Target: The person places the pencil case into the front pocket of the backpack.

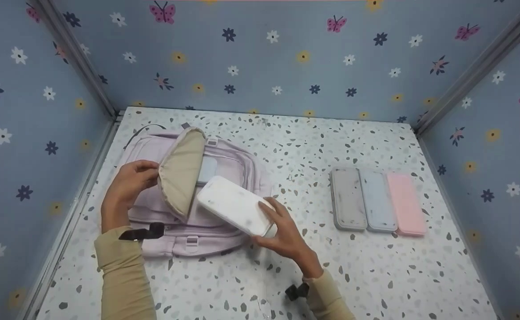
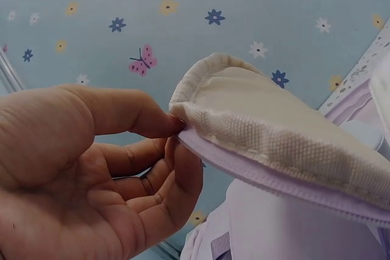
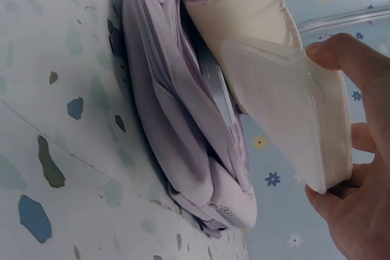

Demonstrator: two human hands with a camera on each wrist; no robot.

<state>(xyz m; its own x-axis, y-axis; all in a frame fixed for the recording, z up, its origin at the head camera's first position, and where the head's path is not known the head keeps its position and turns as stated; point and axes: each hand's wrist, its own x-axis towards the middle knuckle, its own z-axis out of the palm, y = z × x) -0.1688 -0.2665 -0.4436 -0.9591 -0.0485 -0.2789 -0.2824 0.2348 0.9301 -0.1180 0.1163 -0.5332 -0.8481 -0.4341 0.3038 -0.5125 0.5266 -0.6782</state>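
The right hand (image 1: 284, 233) grips the white plastic case (image 1: 237, 204), long axis slanting, far end pointing forward-left over the lilac backpack (image 1: 233, 166), as the left hand (image 1: 129, 182) pinches the beige-lined flap (image 1: 182, 173).

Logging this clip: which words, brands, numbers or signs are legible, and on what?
No text is legible anywhere.
White case: faint marks, too blurred to read.
Grey case, blue case, pink case, standing in a row: nothing readable.
Backpack: nothing readable.
Patterned wall: no lettering.
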